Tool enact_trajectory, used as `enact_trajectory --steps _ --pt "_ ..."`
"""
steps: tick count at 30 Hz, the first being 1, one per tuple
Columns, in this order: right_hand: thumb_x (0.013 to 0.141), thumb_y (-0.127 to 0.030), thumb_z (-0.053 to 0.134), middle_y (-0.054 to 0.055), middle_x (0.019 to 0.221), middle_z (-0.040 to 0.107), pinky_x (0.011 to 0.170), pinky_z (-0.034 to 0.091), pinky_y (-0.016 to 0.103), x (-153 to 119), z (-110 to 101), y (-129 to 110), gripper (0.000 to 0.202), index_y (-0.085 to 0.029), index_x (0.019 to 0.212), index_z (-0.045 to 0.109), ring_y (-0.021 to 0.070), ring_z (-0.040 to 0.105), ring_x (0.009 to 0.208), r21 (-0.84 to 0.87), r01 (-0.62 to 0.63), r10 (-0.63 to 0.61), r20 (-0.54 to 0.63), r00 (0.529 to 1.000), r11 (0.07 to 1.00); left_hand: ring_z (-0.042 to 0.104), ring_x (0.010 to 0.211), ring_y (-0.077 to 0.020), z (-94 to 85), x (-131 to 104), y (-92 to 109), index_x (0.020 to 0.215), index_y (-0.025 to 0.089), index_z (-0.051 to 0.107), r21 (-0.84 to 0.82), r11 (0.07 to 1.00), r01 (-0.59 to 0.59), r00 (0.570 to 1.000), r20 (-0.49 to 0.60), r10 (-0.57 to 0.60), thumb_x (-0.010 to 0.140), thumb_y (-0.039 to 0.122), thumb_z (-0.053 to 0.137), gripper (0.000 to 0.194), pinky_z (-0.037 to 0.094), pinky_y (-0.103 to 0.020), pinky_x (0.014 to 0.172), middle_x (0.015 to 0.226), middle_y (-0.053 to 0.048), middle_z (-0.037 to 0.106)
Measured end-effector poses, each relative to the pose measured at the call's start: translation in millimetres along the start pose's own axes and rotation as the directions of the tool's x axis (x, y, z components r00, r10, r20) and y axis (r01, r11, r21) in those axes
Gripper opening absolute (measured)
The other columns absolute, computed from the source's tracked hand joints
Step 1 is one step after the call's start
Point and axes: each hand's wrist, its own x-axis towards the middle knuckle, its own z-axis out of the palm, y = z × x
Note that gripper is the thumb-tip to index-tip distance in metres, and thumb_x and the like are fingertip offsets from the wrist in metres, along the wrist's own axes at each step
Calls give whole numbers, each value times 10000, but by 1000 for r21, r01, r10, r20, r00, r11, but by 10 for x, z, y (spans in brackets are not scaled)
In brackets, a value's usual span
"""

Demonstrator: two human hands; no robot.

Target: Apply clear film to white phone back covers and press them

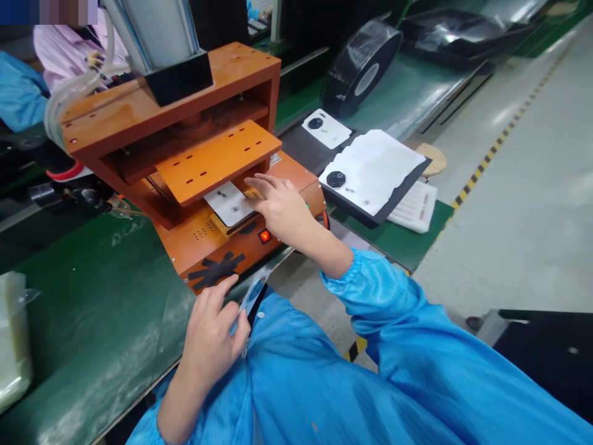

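Panel (228, 206), flat white, spread right hand (286, 210) at edge; left hand (212, 334) pinching glossy sheet (254, 295).

The press (217, 162) looked like painted metal, faintly shiny, the white panel (229, 203) in it smooth. The blue sleeve (393, 290) was glossy, wrinkled cloth. The green worktop (102, 296) looked smooth and scuffed, the black tape (214, 269) matt, the roll (343, 74) wrapped in glossy clear plastic.
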Motion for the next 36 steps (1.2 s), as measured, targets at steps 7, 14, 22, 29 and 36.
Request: enact_trajectory --steps 7,14,22,29,36 --pt "1022 -109 418 129 1267 704 1044 590 471 -923 249 330 540 -257 1477 667 269 680 1201 185 -225 287 -469 835 957 706 839 -223 54 -273 -29 716 200 611 34 999 39 999 37 -40 983 120 586 279 623 -409 776 1443 -219 705" --pt "1022 -77 384 151 1281 706 1001 605 468 -1433 482 450 609 -247 1549 637 269 667 1134 45 -252 250 -376 892 967 592 644 -200 128 -174 -118 623 209 573 329 943 -42 996 93 12 985 130 558 371 548 -400 615 1596 -182 604" --pt "1046 -116 352 149 1246 694 1033 593 480 -1236 375 482 517 -239 1360 744 269 657 1170 220 -294 357 -359 862 930 606 518 -130 112 -173 -124 642 212 585 206 967 147 987 33 -157 1058 268 504 428 446 -343 470 1644 -50 584" --pt "1045 -657 559 94 1023 710 765 599 357 -1550 53 -316 496 -206 1209 684 209 692 855 857 -126 339 -59 939 499 744 1058 -220 203 1 192 940 238 808 -390 899 198 952 -142 -272 1052 312 605 243 616 -282 895 1125 -94 721" --pt "1030 -499 671 30 864 702 694 567 295 -1627 -204 -253 279 -231 955 652 169 666 754 918 -251 595 22 803 305 750 1044 -228 427 3 361 1369 268 742 -584 779 228 957 -13 -290 1064 384 607 353 642 -323 899 1290 -120 697"
